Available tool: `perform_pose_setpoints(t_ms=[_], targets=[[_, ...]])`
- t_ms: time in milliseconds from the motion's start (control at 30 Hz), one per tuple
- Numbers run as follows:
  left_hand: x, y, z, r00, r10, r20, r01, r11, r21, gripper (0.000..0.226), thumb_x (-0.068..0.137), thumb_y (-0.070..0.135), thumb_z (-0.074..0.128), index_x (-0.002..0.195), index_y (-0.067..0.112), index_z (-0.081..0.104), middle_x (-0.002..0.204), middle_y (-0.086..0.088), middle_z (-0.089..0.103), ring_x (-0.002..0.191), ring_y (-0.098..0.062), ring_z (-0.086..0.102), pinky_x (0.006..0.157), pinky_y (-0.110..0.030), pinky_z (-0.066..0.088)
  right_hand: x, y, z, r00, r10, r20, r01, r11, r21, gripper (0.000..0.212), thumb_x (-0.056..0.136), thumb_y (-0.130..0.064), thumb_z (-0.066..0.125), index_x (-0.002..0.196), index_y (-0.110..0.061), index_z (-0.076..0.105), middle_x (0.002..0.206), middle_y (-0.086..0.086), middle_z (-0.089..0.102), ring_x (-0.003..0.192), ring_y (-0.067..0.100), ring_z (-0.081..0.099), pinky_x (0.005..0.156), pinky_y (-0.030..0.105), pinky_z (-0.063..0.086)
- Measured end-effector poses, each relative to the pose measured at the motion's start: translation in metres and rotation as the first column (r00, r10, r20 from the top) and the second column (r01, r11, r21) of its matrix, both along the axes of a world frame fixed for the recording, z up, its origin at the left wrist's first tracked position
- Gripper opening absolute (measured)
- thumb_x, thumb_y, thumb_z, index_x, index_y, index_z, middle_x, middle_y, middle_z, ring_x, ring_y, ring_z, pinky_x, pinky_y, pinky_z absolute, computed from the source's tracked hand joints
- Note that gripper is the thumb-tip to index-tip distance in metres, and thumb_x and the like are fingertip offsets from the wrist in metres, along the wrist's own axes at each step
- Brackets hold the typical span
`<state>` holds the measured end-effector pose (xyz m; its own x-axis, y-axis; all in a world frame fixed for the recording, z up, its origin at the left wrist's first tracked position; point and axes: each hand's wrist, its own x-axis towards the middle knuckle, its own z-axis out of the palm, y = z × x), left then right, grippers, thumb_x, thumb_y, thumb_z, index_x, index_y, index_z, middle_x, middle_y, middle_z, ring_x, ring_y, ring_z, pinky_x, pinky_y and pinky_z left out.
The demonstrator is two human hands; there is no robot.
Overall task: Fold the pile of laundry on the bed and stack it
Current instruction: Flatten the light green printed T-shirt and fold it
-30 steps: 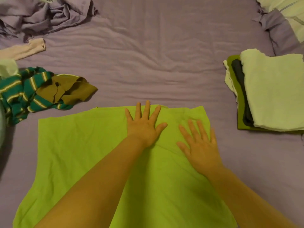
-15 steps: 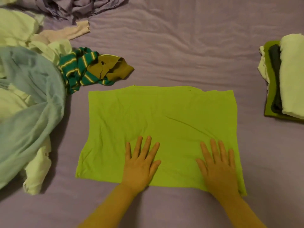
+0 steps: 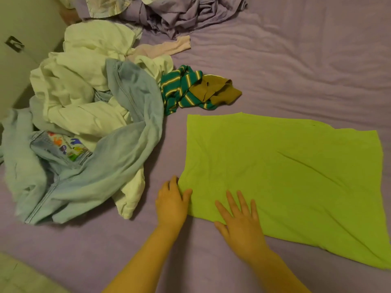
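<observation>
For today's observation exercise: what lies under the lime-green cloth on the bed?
The lime-green cloth lies flat on the purple bedsheet, which shows all round it. The right hand rests on top; the left hand touches its edge. Whatever might lie beneath the cloth is covered.

A home bedroom: a bed with a wrinkled lilac sheet (image 3: 296, 66) fills the view, a heap of unfolded laundry (image 3: 88, 123) lies on its left, crumpled purple bedding (image 3: 186, 13) at the far edge, and a pale wall (image 3: 25, 39) stands far left.
</observation>
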<state>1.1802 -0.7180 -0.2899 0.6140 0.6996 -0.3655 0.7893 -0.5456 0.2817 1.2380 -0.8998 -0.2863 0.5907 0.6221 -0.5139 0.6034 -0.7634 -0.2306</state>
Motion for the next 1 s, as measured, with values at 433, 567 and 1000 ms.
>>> perform_pose_setpoints(t_ms=[433, 567, 1000], targets=[[-0.001, 0.037, 0.006, 0.899, 0.417, 0.135, -0.247, 0.736, -0.63, 0.03, 0.081, 0.018, 0.075, 0.064, 0.016, 0.051, 0.059, 0.003, 0.047, 0.056, -0.01, 0.04, 0.048, -0.02, 0.031, -0.009, 0.026, -0.005, 0.999, -0.033, -0.016, 0.034, 0.999, 0.043, 0.061, 0.092, -0.06, 0.025, 0.141, -0.029, 0.044, 0.15, 0.009, 0.035, 0.136, 0.043, 0.032, 0.104, 0.062, 0.03], [0.003, 0.042, 0.026, 0.847, 0.53, 0.038, -0.27, 0.49, -0.829, 0.018, 0.082, 0.015, 0.073, 0.074, 0.013, 0.058, 0.066, -0.002, 0.062, 0.059, -0.011, 0.056, 0.054, -0.02, 0.046, -0.011, 0.041, -0.009, 0.991, 0.037, -0.126, -0.001, 0.963, 0.27, 0.086, 0.084, -0.07, 0.042, 0.141, -0.041, -0.014, 0.155, -0.01, -0.017, 0.146, 0.017, -0.012, 0.119, 0.039, -0.002], [0.083, 0.061, 0.049, 0.85, -0.16, 0.502, 0.448, 0.721, -0.529, 0.049, 0.085, 0.013, 0.07, 0.129, 0.026, 0.052, 0.138, 0.002, 0.048, 0.13, -0.01, 0.037, 0.11, -0.026, 0.027, 0.037, 0.055, 0.045, 0.706, -0.509, -0.492, 0.688, 0.327, 0.648, 0.05, 0.087, 0.009, 0.054, 0.098, -0.039, 0.063, 0.1, -0.027, 0.069, 0.093, -0.016, 0.058, 0.079, 0.0, 0.038]])
